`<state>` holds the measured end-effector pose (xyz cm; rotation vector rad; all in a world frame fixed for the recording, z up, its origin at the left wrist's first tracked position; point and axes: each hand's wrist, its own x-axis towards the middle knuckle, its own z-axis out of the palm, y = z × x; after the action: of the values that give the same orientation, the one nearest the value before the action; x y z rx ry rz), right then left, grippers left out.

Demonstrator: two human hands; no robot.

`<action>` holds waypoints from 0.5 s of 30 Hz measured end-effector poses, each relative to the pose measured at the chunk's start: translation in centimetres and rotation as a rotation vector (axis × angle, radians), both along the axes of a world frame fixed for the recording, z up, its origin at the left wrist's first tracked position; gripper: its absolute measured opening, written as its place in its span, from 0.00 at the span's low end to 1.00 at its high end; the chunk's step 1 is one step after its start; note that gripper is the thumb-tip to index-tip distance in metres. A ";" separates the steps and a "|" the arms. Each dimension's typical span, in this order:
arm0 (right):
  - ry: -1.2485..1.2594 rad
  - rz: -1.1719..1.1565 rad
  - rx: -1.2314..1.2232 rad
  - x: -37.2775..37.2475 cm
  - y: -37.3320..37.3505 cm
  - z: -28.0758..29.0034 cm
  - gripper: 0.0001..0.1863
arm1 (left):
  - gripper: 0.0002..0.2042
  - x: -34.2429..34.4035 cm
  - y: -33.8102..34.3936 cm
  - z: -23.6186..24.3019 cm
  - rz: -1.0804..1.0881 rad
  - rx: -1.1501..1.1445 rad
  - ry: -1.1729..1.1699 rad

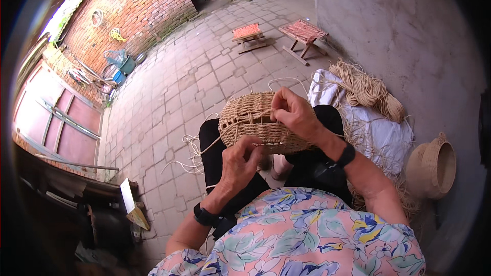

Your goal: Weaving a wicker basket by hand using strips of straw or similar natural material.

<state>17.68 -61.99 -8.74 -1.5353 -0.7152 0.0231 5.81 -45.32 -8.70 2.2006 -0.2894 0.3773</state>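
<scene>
A woven straw-coloured basket (245, 112) rests across my dark-trousered knees, with loose strands trailing to the left. My right hand (295, 112) is closed on the basket's right part, thumb and forefinger pinched at the weave. My left hand (241, 158) is at the lower left of the basket, fingers bent in a pinch around a small, thin item that I cannot make out.
A white sack (381, 135) with cord hanks (371, 89) lies at right, beside finished woven baskets (442, 166) near a plaster wall. Two low stools (302, 33) stand ahead on paving. A brick wall, metal door (66, 117) and dark clutter border the left.
</scene>
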 end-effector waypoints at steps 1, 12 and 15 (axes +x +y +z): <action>0.273 0.253 0.149 -0.7 -1.0 1.1 0.05 | 0.10 0.1 -0.2 0.2 0.042 -0.062 0.037; 0.158 0.121 -0.128 -3.6 -8.5 8.9 0.18 | 0.12 1.2 -4.8 4.1 -0.549 0.136 -0.345; -0.114 0.116 -0.341 -0.9 -5.0 5.6 0.18 | 0.09 0.7 -8.1 5.4 -0.952 0.211 -0.292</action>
<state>16.78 -66.99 -3.13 -1.8280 -0.9257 0.1525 6.55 -53.40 -3.29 1.9257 -1.5068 0.1234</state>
